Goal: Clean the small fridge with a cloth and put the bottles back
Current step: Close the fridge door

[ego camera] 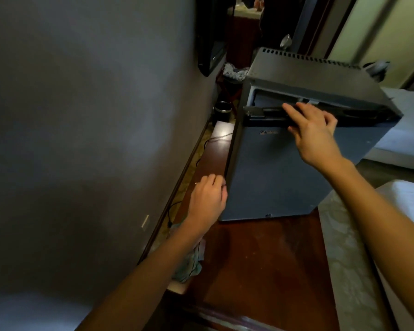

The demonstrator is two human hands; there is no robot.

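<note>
Head camera looks down along my two bare arms to the small fridge [285,175], which stands on a dark reddish wooden top [261,259], its blue-grey door facing me and closed, and its grey lid with a row of vent slots behind. My right hand [313,132] is at the top of the door. The fingers curl over the black handle strip [268,113] and the thumb lies on the door face just below, so I am grasping the small fridge there. My left hand [207,199] is at the door's left edge, low down, with bent fingers whose tips touch that edge. I cannot tell whether they grip it or only rest against it. The cloth [189,266], pale teal and crumpled, lies at the left edge of the wooden top, partly hidden under my left forearm and well apart from both hands. A grey wall [93,115] fills the left side. A thin dark cable [170,211] runs along the patterned floor strip between wall and wooden top. A dark cup [221,111] stands beyond the fridge's left corner, and a white bed [411,204] is on the right.
</note>
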